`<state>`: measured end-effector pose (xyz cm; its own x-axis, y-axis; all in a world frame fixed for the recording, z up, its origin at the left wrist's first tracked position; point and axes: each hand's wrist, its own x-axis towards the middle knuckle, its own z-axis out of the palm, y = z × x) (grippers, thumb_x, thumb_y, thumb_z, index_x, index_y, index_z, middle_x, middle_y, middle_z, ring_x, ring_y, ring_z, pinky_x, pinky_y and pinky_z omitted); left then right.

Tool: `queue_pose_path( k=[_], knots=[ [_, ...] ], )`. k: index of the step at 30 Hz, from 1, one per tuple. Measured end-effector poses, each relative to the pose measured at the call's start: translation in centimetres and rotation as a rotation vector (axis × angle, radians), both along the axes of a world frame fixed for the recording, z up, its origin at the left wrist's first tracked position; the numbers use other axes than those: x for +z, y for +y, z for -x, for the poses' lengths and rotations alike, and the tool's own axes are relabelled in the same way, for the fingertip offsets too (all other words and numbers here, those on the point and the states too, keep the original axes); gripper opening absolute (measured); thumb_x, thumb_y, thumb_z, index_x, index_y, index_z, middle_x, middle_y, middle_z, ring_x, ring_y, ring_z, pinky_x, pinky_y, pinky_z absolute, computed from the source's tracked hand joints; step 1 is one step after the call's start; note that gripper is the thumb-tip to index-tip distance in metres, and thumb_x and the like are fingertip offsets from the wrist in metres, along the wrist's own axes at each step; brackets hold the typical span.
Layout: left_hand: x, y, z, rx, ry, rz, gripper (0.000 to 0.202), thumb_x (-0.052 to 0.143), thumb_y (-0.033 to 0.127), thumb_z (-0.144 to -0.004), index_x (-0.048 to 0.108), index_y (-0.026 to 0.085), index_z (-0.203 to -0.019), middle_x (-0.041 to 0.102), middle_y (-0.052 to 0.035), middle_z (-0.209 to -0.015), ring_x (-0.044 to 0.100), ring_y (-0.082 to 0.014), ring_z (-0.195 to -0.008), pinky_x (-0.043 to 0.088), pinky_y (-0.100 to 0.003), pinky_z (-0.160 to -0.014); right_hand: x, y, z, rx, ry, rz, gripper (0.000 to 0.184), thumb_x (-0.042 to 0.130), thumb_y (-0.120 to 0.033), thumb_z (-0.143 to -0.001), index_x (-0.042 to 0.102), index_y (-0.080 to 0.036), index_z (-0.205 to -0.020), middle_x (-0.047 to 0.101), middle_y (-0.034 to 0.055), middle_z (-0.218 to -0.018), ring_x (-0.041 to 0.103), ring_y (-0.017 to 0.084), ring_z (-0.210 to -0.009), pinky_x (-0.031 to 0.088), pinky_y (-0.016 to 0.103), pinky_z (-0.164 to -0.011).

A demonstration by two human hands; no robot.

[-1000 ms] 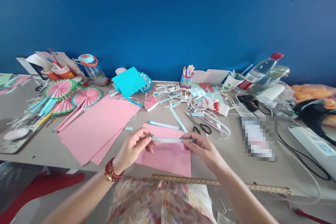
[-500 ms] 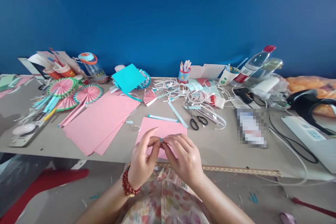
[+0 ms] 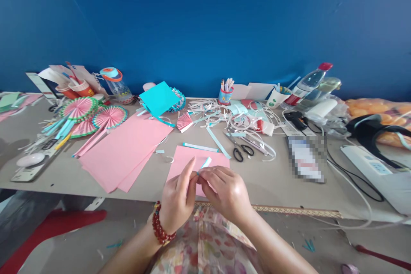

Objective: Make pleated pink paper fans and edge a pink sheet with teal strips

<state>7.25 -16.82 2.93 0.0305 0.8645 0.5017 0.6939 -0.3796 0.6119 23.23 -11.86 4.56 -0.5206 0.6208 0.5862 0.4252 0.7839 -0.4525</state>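
My left hand (image 3: 177, 200) and my right hand (image 3: 225, 192) meet close together over the table's near edge. Both pinch a narrow light-blue paper strip (image 3: 205, 162), whose free end sticks up between the fingertips. A red bead bracelet circles my left wrist. Just beyond the hands lies a small pink paper sheet (image 3: 192, 158). Another light-blue strip (image 3: 201, 147) lies at its far edge.
Larger pink sheets (image 3: 120, 150) lie to the left, with pink pleated paper fans (image 3: 93, 115) behind. Black-handled scissors (image 3: 240, 150) rest to the right among curled paper scraps (image 3: 224, 115). Cups, a bottle (image 3: 305, 83), a power strip (image 3: 369, 162) and cables crowd the right.
A second ago my hands held the strip stretched out wide. They have come together near the table edge, and the strip's end now pokes up from the pinch.
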Motion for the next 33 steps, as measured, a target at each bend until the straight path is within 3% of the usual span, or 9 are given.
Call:
queue_pose_path(
  k=[19,28,31,33],
  knots=[
    [-1.5,1.5,0.6,-0.062,-0.062,0.097,0.064,0.046,0.011,-0.096,0.021,0.023,-0.155,0.075,-0.0080,-0.101,0.072,-0.0178,-0.087,0.056,-0.027,-0.078,-1.1,1.8,0.2,-0.022,-0.005,0.045,0.015,0.051,-0.011,-0.089,0.063,-0.020,-0.092,0.075,0.0052,-0.083,0.069,0.018,-0.073,0.055,0.031,-0.071],
    [-1.6,2.1,0.6,-0.067,-0.116,0.124,0.063,0.048,0.010,-0.096,0.024,0.024,-0.153,0.073,-0.0032,-0.087,0.071,-0.0168,-0.086,0.055,-0.027,-0.080,-0.9,2.5,0.0,0.029,-0.020,0.135,0.013,0.053,-0.014,-0.089,0.063,-0.021,-0.088,0.076,0.0046,-0.085,0.070,0.018,-0.074,0.054,0.030,-0.069],
    [-1.3,2.2,0.4,-0.089,-0.212,0.170,0.060,0.047,0.012,-0.097,0.027,0.023,-0.152,0.073,-0.0036,-0.087,0.071,-0.0157,-0.082,0.055,-0.028,-0.081,-0.9,3.3,-0.4,-0.033,0.046,0.182,0.016,0.052,-0.012,-0.087,0.064,-0.022,-0.084,0.075,0.0026,-0.080,0.069,0.016,-0.070,0.052,0.028,-0.067],
    [-1.0,2.1,0.7,-0.102,-0.324,0.216,0.057,0.047,0.014,-0.097,0.029,0.022,-0.151,0.073,-0.0037,-0.087,0.071,-0.0154,-0.081,0.055,-0.029,-0.082,-0.9,4.4,-1.8,-0.175,0.057,0.175,0.016,0.052,-0.014,-0.086,0.064,-0.023,-0.081,0.073,0.0022,-0.077,0.068,0.017,-0.071,0.052,0.029,-0.067]
  ],
)
